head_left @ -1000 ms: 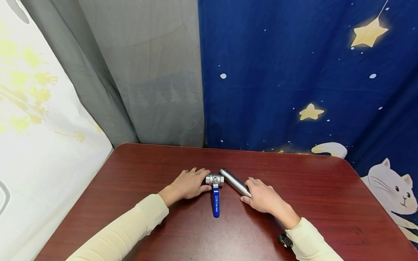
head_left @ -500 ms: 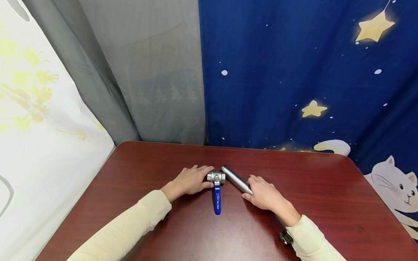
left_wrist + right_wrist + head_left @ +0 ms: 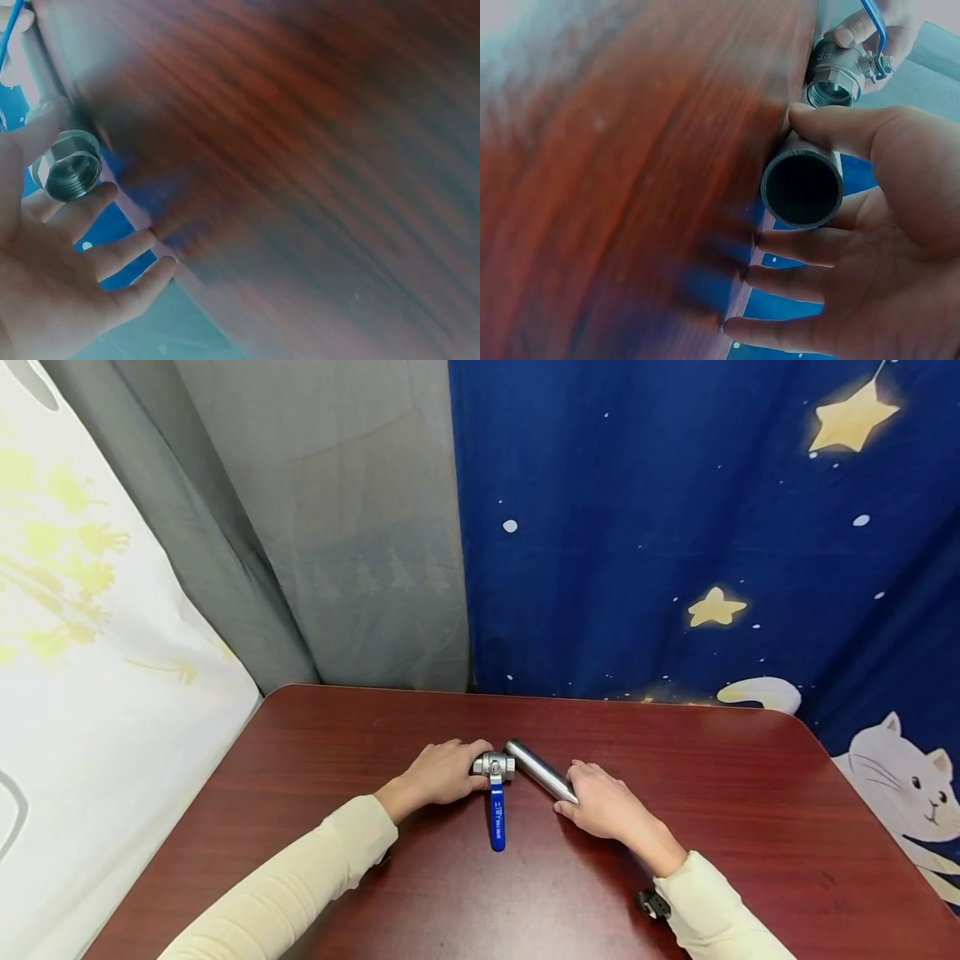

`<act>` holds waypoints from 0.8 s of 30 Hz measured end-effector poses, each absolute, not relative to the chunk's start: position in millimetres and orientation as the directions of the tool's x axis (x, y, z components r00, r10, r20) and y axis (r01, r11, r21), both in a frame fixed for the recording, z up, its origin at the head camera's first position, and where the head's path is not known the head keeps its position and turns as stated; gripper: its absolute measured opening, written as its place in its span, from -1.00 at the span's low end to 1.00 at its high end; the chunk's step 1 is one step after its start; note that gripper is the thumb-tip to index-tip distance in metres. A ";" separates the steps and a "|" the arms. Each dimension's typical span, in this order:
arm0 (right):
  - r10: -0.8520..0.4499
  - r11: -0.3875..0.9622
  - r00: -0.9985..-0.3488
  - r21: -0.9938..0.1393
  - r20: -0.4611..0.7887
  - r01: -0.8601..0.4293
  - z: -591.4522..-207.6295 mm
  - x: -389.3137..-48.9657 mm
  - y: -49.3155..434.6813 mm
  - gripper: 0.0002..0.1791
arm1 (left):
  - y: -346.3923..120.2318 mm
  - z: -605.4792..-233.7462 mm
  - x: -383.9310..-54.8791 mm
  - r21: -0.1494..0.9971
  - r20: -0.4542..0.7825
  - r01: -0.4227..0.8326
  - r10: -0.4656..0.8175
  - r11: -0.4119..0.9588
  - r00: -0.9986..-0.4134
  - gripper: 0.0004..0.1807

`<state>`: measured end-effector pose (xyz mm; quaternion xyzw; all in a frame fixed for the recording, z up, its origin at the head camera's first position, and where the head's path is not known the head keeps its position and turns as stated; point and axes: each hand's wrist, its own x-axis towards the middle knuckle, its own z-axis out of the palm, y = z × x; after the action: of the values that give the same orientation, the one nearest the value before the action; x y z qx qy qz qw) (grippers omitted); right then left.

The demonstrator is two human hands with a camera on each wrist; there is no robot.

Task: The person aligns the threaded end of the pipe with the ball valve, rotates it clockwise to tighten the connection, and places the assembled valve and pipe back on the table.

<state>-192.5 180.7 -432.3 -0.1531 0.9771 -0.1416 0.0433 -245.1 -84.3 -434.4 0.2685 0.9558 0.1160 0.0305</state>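
Observation:
A steel ball valve [image 3: 492, 765] with a long blue lever handle [image 3: 497, 818] lies near the middle of the table, the lever pointing toward me. My left hand [image 3: 444, 772] pinches the valve body at its left end between thumb and forefinger. Its threaded opening [image 3: 73, 174] faces the left wrist view, where the other fingers stretch out below. Just right of the valve, a plain metal pipe [image 3: 542, 770] lies slanted, its far end close to the valve. My right hand [image 3: 606, 803] holds the near end with thumb and forefinger. The right wrist view looks into the hollow pipe end [image 3: 802, 189].
Both things lie on a reddish-brown wooden table [image 3: 712, 777] with rounded far corners. Behind its far edge hang a grey curtain [image 3: 360, 568] and a blue curtain [image 3: 600, 568] with stars. White printed cloth [image 3: 112, 693] hangs on the left.
My left hand has moved slightly right, its thumb and forefinger closing on the valve and the other fingers drawing in. The right hand and pipe have barely moved.

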 end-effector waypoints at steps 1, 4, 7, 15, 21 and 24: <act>-0.310 0.911 -0.950 -0.296 -0.035 -0.286 -433.1 -192.8 180.3 -0.60 | -84.5 -434.8 -245.5 0.255 0.006 0.495 0.511 0.830 -0.859 -0.50; -0.306 0.908 -0.952 -0.309 -0.023 -0.284 -434.5 -193.6 179.8 -0.64 | -86.0 -436.2 -246.8 0.307 0.008 0.469 0.491 0.828 -0.871 -0.50; -0.292 0.906 -0.956 -0.324 -0.015 -0.271 -433.1 -195.4 180.3 -0.68 | -88.0 -435.6 -249.7 0.353 0.021 0.447 0.471 0.822 -0.882 -0.51; -0.241 0.906 -0.970 -0.366 -0.030 -0.214 -425.7 -199.5 183.3 -0.61 | -94.4 -428.8 -256.5 0.433 0.034 0.374 0.400 0.820 -0.916 -0.54; -0.228 0.900 -0.973 -0.385 -0.018 -0.204 -426.0 -200.7 183.8 -0.59 | -96.4 -430.6 -257.5 0.502 0.018 0.325 0.366 0.801 -0.930 -0.57; -0.234 0.893 -0.972 -0.395 -0.003 -0.214 -425.4 -200.7 184.3 -0.59 | -97.2 -430.3 -258.5 0.548 0.024 0.312 0.359 0.776 -0.933 -0.58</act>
<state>-200.7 184.3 -425.4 -0.1152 0.9726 -0.2002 0.0252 -258.5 -97.2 -430.3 0.1782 0.9414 0.2834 0.0408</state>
